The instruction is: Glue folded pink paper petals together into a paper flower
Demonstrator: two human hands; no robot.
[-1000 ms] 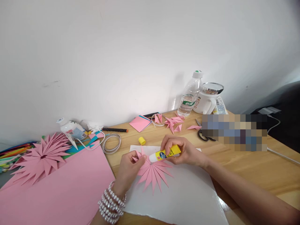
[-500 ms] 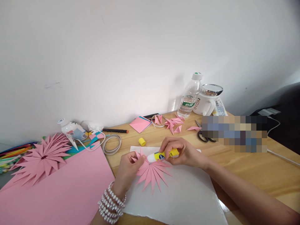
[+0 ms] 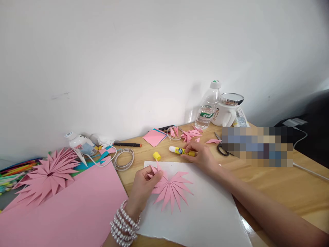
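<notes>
My left hand (image 3: 147, 182) pinches one end of a pink folded-paper fan (image 3: 171, 193), whose pointed blades spread over a white board (image 3: 203, 212). Beyond the fan, my right hand (image 3: 202, 156) has its fingers around the yellow end of an uncapped glue stick (image 3: 177, 150). The stick lies level at the tabletop, its white end pointing left; whether it rests on the wood I cannot tell. Its yellow cap (image 3: 156, 156) sits on the table just past my left hand. Small folded pink pieces (image 3: 190, 135) lie behind the glue stick.
At left, a finished-looking pink paper pinwheel (image 3: 51, 171) lies beside a large pink sheet (image 3: 69, 212). A white glue bottle (image 3: 82, 144) and a coiled cord (image 3: 123, 159) are near it. Scissors (image 3: 221, 149), a water bottle (image 3: 207, 106) and a white mug (image 3: 226, 111) stand or lie right of centre.
My right hand has carried the glue stick away from the paper fan, back toward the small folded pieces. My left hand keeps its pinch, and the fan has shifted slightly right.
</notes>
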